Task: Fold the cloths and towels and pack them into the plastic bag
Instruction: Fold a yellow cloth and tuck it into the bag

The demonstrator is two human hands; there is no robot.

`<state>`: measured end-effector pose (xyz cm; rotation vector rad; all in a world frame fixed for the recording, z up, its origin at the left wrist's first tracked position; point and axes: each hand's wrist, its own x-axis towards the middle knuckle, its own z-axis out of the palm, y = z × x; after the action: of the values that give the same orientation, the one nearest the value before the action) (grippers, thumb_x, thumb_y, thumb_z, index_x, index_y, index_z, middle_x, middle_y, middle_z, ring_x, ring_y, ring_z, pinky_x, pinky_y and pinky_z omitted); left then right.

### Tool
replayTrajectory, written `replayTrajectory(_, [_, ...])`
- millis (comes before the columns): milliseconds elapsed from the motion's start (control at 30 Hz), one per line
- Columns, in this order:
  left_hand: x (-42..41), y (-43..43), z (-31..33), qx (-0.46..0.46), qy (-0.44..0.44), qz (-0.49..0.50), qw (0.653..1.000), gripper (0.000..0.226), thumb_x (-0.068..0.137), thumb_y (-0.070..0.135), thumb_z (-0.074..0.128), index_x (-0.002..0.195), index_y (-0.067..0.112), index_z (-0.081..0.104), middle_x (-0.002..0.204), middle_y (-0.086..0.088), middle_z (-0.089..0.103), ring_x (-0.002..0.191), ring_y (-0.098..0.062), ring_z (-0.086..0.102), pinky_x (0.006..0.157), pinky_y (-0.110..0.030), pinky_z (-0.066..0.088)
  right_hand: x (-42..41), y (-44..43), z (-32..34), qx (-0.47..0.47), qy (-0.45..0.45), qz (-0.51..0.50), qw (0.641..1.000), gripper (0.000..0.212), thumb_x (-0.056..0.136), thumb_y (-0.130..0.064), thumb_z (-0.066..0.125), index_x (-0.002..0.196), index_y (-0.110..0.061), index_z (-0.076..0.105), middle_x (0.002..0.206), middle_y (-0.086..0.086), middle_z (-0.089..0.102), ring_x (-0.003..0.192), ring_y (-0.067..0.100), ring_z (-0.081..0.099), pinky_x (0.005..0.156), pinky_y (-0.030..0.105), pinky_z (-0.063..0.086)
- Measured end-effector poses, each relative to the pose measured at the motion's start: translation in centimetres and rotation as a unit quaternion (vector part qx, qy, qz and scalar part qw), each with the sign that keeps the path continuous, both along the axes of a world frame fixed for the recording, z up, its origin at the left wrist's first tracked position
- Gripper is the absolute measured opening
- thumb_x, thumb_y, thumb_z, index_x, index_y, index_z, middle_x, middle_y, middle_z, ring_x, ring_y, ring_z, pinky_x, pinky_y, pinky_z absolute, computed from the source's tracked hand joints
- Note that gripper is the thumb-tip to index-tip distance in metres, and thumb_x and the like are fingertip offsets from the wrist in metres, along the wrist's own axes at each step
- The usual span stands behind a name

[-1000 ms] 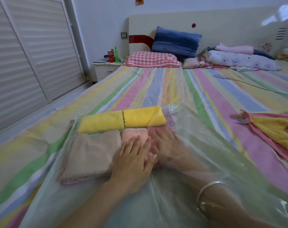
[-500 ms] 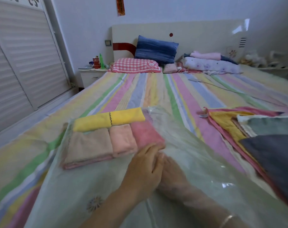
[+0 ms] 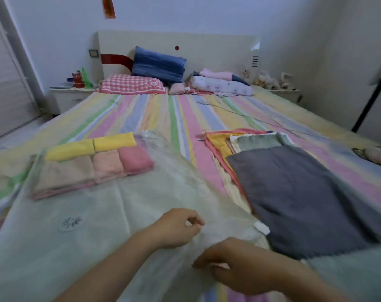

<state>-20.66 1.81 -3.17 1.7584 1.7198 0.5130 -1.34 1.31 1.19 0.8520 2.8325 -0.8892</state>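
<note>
Left hand [image 3: 178, 227] pinches bag [image 3: 98, 225] film; right hand [image 3: 239, 267] curled at its mouth, grip unclear; folded towels [image 3: 106, 164] inside.

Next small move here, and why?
Probably reach the right hand to the grey cloth and start folding: four folded towels already sit in the plastic bag, and the grey one lies flat atop the unfolded pile.

Dim, bluish, soft daylight; wide-angle bending at the edges, motion blur throughout, faint glare on the headboard [image 3: 256, 45].
</note>
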Motion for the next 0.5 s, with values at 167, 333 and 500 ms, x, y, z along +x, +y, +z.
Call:
replayTrajectory(167, [3.0, -0.1, 0.0, -0.099, 0.004, -0.035, 0.994, 0.017, 0.092, 0.028, 0.057, 0.098, 0.024, 0.073, 0.101, -0.004, 0.072, 0.072, -0.015, 0.068, 0.065, -0.030, 0.057, 6.4, 2.1, 1.1, 0.077, 0.072, -0.153, 0.983, 0.020, 0.092, -0.019, 0.055, 0.098, -0.033, 0.068, 0.088, -0.017, 0.068, 0.081, 0.000, 0.063, 0.075, 0.021, 0.053])
replayTrajectory(333, [7.3, 0.4, 0.8, -0.081, -0.008, -0.070, 0.994, 0.021, 0.096, 0.017, 0.051, 0.105, 0.012, 0.070, 0.099, -0.005, 0.074, 0.066, -0.010, 0.065, 0.057, -0.016, 0.050, 12.0, 4.9, -1.6, 0.268, -0.114, -0.149, 0.945, 0.041, 0.081, -0.048, 0.063, 0.117, -0.032, 0.051, 0.117, -0.009, 0.045, 0.113, 0.016, 0.041, 0.091, 0.027, 0.040])
replayTrajectory(500, [10.6, 1.3, 0.9, 0.019, 0.017, -0.095, 0.995, 0.020, 0.090, 0.018, 0.058, 0.105, 0.019, 0.071, 0.099, 0.003, 0.073, 0.084, -0.010, 0.068, 0.082, -0.024, 0.053, 13.6, 5.5, -3.0, 0.263, -0.058, -0.215, 0.939, 0.027, 0.085, -0.044, 0.059, 0.109, -0.033, 0.056, 0.113, -0.012, 0.054, 0.109, 0.013, 0.052, 0.078, 0.028, 0.045])
